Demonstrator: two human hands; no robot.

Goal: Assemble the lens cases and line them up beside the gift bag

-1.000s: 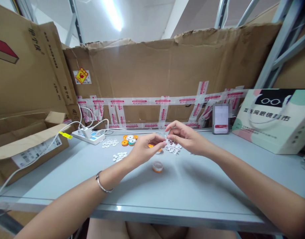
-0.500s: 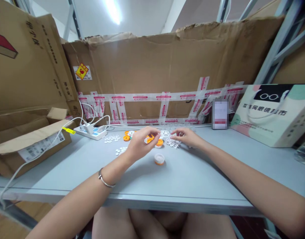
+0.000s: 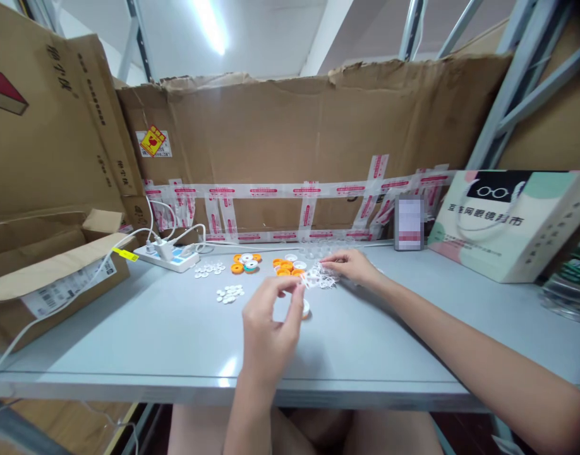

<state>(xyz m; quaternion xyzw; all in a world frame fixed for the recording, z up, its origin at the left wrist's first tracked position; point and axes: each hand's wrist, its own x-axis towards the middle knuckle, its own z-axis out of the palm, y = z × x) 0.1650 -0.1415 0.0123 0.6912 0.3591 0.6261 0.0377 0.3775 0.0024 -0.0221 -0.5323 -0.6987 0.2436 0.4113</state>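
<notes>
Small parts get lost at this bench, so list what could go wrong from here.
1. The left hand pinches its fingertips above the table; any tiny piece it holds could drop and roll off.
2. The right hand rests on the white rings; a sweep might scatter them into the orange caps beside them.

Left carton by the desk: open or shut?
Open. The carton has its top flaps spread outward, one bearing a label; its contents are not visible.
</notes>
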